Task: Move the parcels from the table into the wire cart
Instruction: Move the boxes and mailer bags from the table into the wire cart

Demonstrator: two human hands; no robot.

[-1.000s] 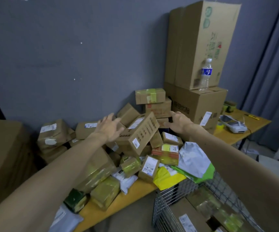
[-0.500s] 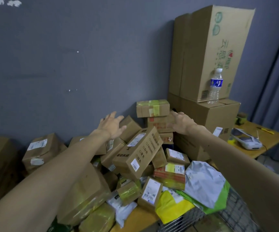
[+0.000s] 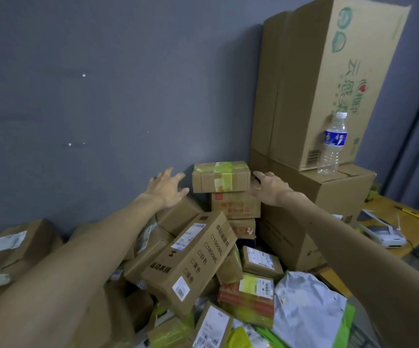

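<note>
**Hands flank the taped box**

The left hand (image 3: 165, 188) and right hand (image 3: 270, 188) are spread and empty, one at each end of the taped box (image 3: 221, 177). They look set to clamp it from both sides, as it tops a stack. I cannot tell if the right fingers touch it. In front of the box, parcels (image 3: 191, 259) lie heaped on the table (image 3: 384, 209). The cart (image 3: 361, 339) shows only as wire far below-right. A grey wall (image 3: 103, 109) stands behind the box, and cartons (image 3: 316, 84) with a bottle (image 3: 332, 144) stand to its right.
</note>
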